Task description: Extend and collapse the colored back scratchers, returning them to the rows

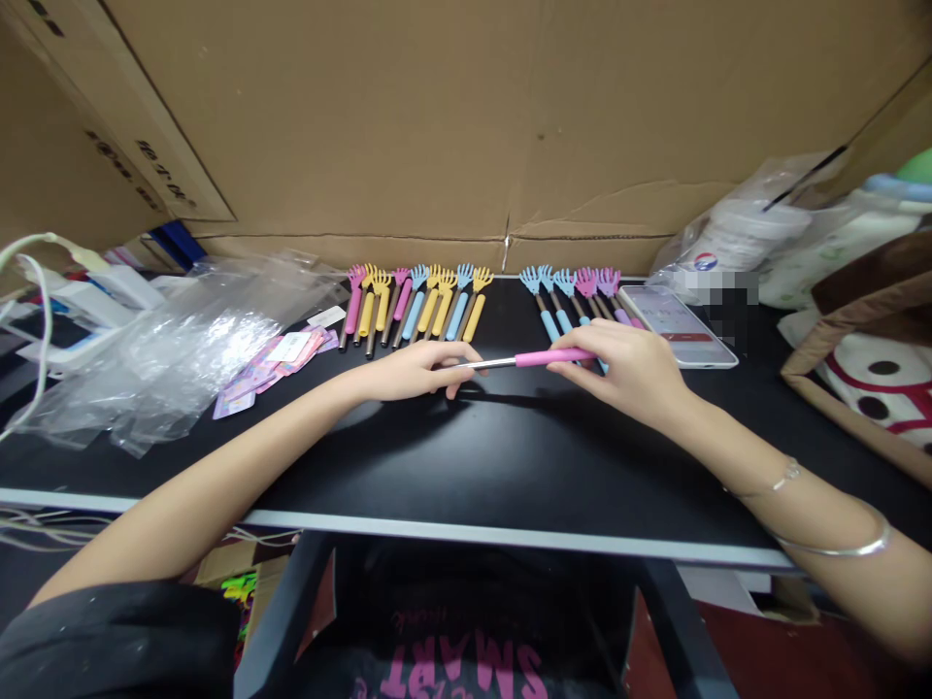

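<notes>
Between my two hands, just above the black table, a pink back scratcher [539, 358] with a silver rod is held nearly level. My left hand [412, 371] has its thumb and fingers closed round the metal end. Pinched at the other end, the pink sleeve goes into my right hand [630, 364]; whatever lies under those fingers is hidden. Behind my left hand is a row of pink, yellow and blue back scratchers [415, 301], claws pointing away. Another row of blue, pink and purple back scratchers [564, 286] lies behind my right hand, which covers some of their handles.
Clear plastic bags [182, 340] and colourful printed cards [273, 364] lie at the left, near white devices with cables. A phone [681, 325], a bagged cup [749, 238] and a brown-handled bag [866, 311] are at the right. Cardboard [451, 116] walls the back.
</notes>
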`<action>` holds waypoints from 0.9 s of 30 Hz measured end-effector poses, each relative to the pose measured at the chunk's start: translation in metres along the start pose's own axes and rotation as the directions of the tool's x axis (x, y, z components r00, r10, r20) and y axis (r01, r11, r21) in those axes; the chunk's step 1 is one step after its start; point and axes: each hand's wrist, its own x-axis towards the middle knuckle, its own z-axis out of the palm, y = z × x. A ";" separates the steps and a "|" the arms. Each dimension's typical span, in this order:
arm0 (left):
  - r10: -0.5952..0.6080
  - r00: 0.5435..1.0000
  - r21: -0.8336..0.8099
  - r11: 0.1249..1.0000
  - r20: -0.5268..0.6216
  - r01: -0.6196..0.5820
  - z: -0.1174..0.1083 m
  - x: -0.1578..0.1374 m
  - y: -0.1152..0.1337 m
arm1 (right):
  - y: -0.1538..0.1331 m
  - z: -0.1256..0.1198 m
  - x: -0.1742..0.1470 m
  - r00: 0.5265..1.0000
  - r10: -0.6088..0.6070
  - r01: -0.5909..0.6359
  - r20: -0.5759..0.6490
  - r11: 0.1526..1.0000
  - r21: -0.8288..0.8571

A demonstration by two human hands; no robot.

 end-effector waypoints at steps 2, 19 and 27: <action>0.005 0.999 -0.007 1.000 0.052 -0.005 -0.004 -0.001 -0.001 | 0.003 -0.001 0.001 1.000 0.013 -0.013 0.007 1.000 0.009; 0.188 0.892 0.690 0.703 -0.412 0.171 -0.005 -0.005 -0.007 | 0.016 0.001 -0.001 0.997 0.074 -0.074 0.012 0.997 -0.001; 0.428 0.813 0.813 0.575 -0.395 0.092 -0.006 -0.006 -0.011 | 0.016 0.004 -0.002 0.995 0.032 -0.029 0.100 0.999 -0.029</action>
